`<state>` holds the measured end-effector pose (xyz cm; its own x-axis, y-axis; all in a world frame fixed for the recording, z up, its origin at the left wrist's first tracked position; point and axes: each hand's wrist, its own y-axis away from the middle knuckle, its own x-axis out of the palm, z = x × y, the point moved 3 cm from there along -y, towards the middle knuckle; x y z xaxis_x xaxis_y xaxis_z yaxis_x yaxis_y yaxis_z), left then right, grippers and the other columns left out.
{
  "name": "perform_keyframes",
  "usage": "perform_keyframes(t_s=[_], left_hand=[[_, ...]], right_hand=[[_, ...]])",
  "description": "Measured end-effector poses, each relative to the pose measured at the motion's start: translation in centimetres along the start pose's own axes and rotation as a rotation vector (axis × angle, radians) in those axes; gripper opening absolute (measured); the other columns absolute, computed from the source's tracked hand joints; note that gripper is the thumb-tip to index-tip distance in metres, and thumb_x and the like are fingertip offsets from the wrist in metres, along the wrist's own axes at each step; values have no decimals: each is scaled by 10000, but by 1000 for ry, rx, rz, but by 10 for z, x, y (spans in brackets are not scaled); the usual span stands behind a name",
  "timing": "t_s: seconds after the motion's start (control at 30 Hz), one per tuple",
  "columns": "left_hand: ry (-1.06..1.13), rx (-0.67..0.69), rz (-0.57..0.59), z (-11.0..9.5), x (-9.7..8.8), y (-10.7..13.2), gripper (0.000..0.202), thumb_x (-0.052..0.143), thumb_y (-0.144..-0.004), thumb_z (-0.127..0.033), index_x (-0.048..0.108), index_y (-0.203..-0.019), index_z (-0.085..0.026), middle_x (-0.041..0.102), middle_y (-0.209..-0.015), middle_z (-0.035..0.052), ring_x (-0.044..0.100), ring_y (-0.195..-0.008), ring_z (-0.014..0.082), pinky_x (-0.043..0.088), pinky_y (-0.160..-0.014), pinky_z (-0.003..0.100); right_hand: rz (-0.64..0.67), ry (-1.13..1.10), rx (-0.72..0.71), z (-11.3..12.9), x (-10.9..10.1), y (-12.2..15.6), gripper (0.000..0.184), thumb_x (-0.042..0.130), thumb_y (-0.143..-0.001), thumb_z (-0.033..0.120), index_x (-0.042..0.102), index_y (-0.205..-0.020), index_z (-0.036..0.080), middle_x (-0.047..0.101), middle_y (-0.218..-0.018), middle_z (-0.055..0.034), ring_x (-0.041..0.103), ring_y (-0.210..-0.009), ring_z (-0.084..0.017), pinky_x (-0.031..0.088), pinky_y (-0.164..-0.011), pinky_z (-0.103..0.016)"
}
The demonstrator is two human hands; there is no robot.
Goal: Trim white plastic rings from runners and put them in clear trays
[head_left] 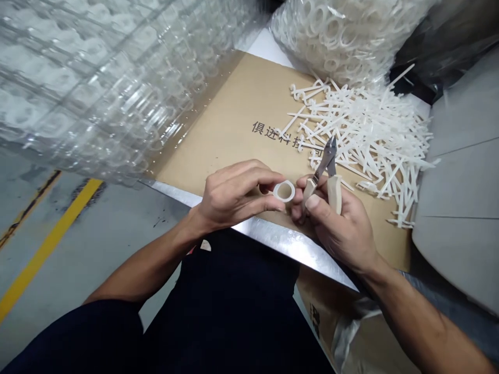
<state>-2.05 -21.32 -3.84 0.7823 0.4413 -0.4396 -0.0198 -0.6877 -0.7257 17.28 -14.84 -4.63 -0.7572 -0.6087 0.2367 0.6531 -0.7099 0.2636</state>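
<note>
Between the thumb and fingers of my left hand (241, 192) is a translucent white plastic ring (284, 191), its open end facing up toward me. My right hand (345, 223) is wrapped around cutting pliers (326, 171) with cream-coloured handles, their metal jaws pointing away from me. The ring sits just left of my right fingertips; whether they touch it I cannot tell. Both hands are above the near edge of a brown cardboard sheet (222, 119). Beyond the pliers lies a heap of thin white plastic sprues (362, 130).
Clear plastic packing with rows of translucent rings (117, 78) fills the left. A clear bag of similar rings (331, 36) stands at the back. A grey-white panel (460, 197) borders the right side. The table's metal edge (280, 241) runs close to my body.
</note>
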Motion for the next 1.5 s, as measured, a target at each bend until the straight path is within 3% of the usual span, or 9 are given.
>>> perform_keyframes(t_s=[0.17, 0.27, 0.47, 0.67, 0.9, 1.03, 1.5], left_hand=[[1, 74, 199, -5, 8, 2, 221, 734, -969, -346, 702, -1098, -170, 771, -896, 64, 735, -801, 154, 595, -766, 272], [-7, 78, 257, -6, 12, 3, 223, 737, -968, -325, 692, -1124, -172, 775, -921, 72, 736, -813, 161, 600, -803, 291], [6, 85, 241, -5, 13, 3, 222, 740, -964, -305, 694, -1141, -180, 789, -945, 72, 761, -839, 171, 609, -813, 284], [-9, 50, 272, -3, 14, 4, 214, 729, -974, -341, 705, -1140, -208, 793, -933, 60, 764, -832, 167, 611, -818, 281], [-25, 64, 231, -4, 12, 2, 236, 759, -954, -330, 716, -1140, -192, 792, -902, 50, 756, -795, 153, 603, -776, 261], [-40, 64, 206, -5, 10, -2, 221, 761, -953, -322, 721, -1111, -173, 779, -850, 39, 745, -758, 141, 590, -729, 241], [-11, 45, 200, -2, 7, -4, 276, 739, -956, -433, 724, -1085, -190, 759, -802, 30, 730, -712, 145, 570, -674, 249]], right_hand=[[-93, 91, -27, 0, 5, -5, 377, 869, -844, 477, 723, -1081, 224, 668, -852, 0, 625, -712, -159, 537, -642, -306], [-160, 156, -79, 0, 5, -6, 370, 898, -803, 484, 739, -1005, 218, 664, -810, 10, 613, -667, -147, 542, -601, -293], [-172, 212, -108, 1, 5, -4, 338, 871, -828, 488, 730, -993, 229, 709, -910, -27, 678, -751, -185, 589, -634, -313], [-157, 242, -97, 5, 4, -4, 213, 825, -887, 360, 728, -1020, 225, 701, -893, -34, 689, -776, -198, 576, -640, -314], [-95, 33, -47, 5, 5, -7, 236, 865, -842, 302, 711, -991, 205, 680, -857, -2, 666, -682, -136, 587, -662, -288], [-56, -97, -1, 1, 4, -8, 310, 902, -803, 342, 709, -999, 200, 703, -908, -16, 688, -711, -144, 613, -693, -303], [-27, -149, 33, 3, 3, -8, 294, 892, -795, 310, 710, -1001, 205, 698, -874, -15, 678, -708, -150, 621, -719, -328]])
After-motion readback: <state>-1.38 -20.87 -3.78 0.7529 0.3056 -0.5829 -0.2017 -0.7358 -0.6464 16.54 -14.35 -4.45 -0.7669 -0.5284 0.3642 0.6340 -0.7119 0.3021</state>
